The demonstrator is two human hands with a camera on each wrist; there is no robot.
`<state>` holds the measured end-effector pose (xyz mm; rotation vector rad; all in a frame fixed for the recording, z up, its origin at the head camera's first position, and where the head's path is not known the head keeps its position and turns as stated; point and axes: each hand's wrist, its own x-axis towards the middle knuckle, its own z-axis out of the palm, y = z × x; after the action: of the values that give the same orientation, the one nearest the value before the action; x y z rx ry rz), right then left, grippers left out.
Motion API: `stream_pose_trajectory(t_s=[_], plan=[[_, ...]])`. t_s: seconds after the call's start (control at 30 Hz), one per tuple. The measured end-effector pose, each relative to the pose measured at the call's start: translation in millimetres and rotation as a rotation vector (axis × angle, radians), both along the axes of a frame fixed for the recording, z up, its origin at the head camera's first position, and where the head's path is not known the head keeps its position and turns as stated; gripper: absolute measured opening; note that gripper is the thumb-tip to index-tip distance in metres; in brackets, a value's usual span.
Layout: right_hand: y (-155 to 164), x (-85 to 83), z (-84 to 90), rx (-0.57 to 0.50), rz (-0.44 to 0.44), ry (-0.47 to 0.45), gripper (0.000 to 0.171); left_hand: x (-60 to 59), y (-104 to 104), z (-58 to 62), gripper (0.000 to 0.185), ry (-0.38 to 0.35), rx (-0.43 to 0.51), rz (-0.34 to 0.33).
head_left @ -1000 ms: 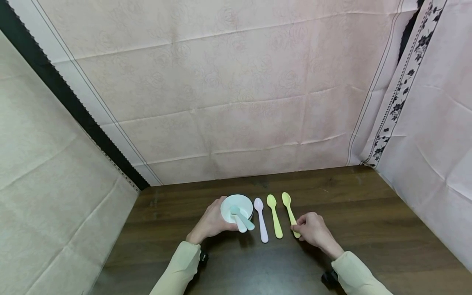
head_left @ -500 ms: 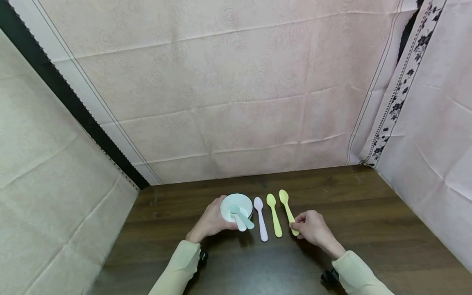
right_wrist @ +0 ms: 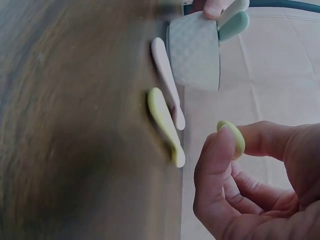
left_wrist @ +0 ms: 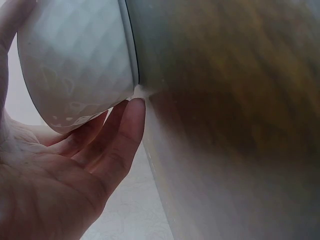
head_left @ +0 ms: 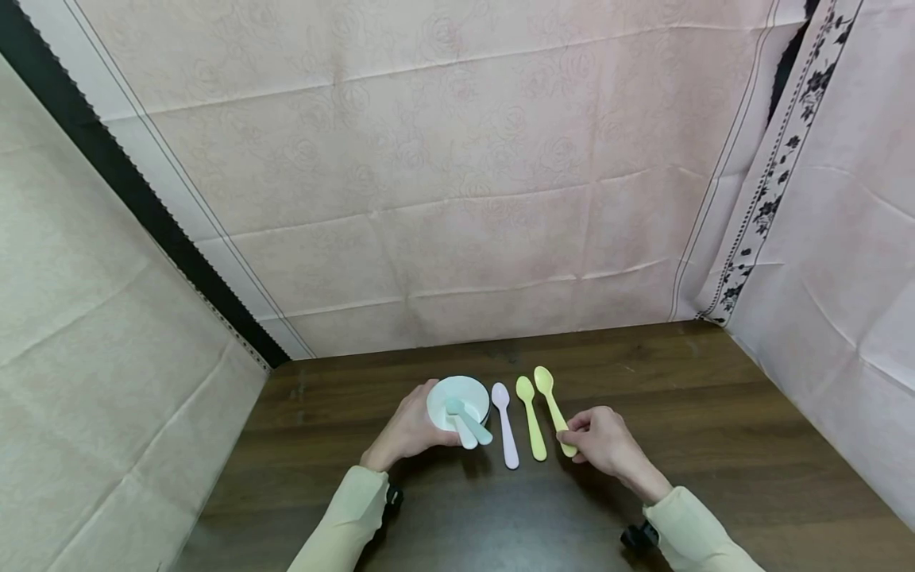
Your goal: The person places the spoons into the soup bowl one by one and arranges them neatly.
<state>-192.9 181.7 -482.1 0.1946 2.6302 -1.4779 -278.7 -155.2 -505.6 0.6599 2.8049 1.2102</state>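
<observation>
**Two hands at a row of spoons beside a white bowl**

Nearest the camera, two pale yellow sleeves come up from the bottom edge of the head view onto the dark wooden tabletop [head_left: 715, 413]. Take the white bowl [head_left: 457, 397] as the landmark. The left hand [head_left: 409, 433] sits against the bowl's left and near side, fingers curled around its wall; the left wrist view shows the fingertips [left_wrist: 131, 120] pressed under the bowl's patterned side where it meets the tabletop. The right hand [head_left: 600, 441] is to the right of the bowl and slightly nearer, well apart from it. Its thumb and forefinger pinch the handle end of a yellow-green spoon [head_left: 554, 409], with the other fingers loosely curled; the right wrist view shows the handle tip [right_wrist: 232, 137] caught between thumb and fingertip and raised off the wood. That spoon's head points away from the person, angled a little toward the bowl.

Between this spoon and the bowl lie two more: a second yellow-green spoon [head_left: 530, 417] and, just beside the bowl's right edge, a pale pink spoon [head_left: 504, 425]. Both rest flat on the tabletop. Inside the bowl, a teal spoon [head_left: 468, 419] and a white spoon [head_left: 465, 435] lean with handles over the near rim.

Beyond the bowl, pink patterned cloth [head_left: 457, 199] hangs behind the tabletop.
</observation>
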Motion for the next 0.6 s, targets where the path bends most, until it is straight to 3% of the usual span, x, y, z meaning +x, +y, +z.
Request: stream_pose_trajectory(t_s=[0.6], plan=[[-13,5.1,14.8,-0.086,0.043,0.011,0.01,-0.1,-2,-0.4,0.099,-0.02,0.001,0.005]])
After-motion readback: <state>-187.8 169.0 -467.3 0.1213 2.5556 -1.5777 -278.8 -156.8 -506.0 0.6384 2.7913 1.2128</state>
